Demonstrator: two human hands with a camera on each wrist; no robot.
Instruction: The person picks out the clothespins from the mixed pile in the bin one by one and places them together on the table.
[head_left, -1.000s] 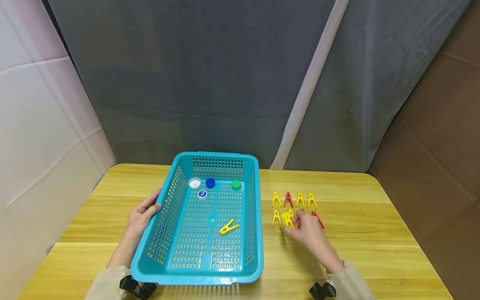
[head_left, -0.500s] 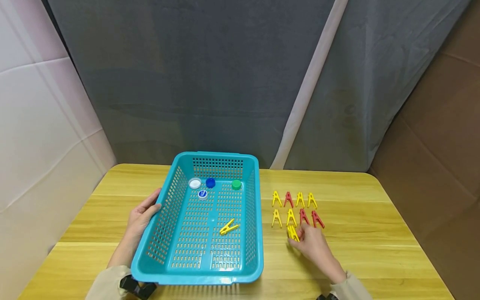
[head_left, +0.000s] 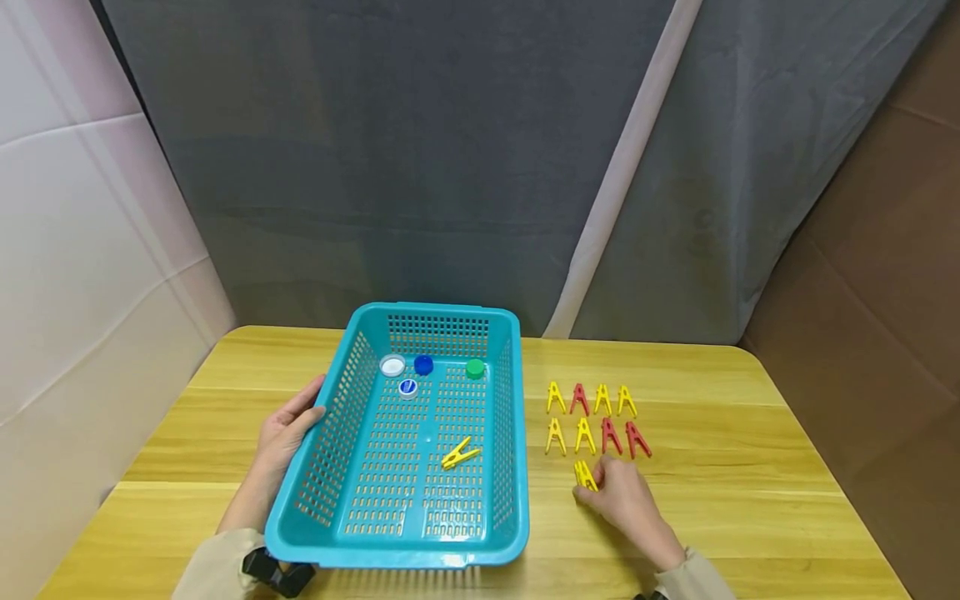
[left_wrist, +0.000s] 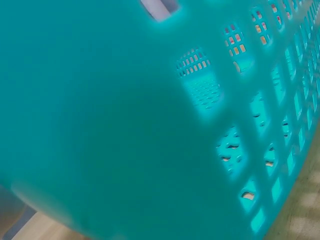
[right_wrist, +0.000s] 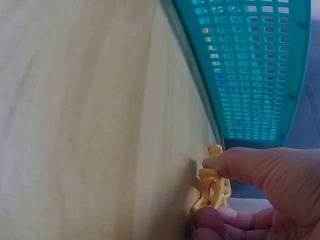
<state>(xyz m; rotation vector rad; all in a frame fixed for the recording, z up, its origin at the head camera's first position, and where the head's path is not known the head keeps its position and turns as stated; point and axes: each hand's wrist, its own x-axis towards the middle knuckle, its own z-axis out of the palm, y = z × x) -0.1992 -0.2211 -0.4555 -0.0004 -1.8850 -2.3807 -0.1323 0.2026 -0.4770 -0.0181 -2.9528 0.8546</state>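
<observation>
In the head view my left hand (head_left: 283, 433) grips the left rim of a turquoise plastic basket (head_left: 397, 560), thumb over the edge. Inside lie a yellow clothespin (head_left: 460, 453), a white cap (head_left: 392, 365), a blue cap (head_left: 423, 365), a green cap (head_left: 475, 368) and a white-and-blue cap (head_left: 408, 389). My right hand (head_left: 630, 504) pinches a yellow clothespin (right_wrist: 212, 187) between thumb and fingers, low over the table below the second row of clothespins. Whether a second one is held with it, I cannot tell. The basket wall (left_wrist: 150, 140) hides my left fingers in the left wrist view.
Right of the basket, two rows of clothespins lie on the wooden table (head_left: 720, 467): yellow ones and a red one (head_left: 579, 399) behind, two yellow and two red (head_left: 637, 440) in front. A grey curtain (head_left: 390, 167) hangs behind the table.
My right hand has drawn back from the front row toward the near edge, still holding yellow. A yellow clothespin it covered now lies uncovered in that row. My left hand and the basket stay put.
</observation>
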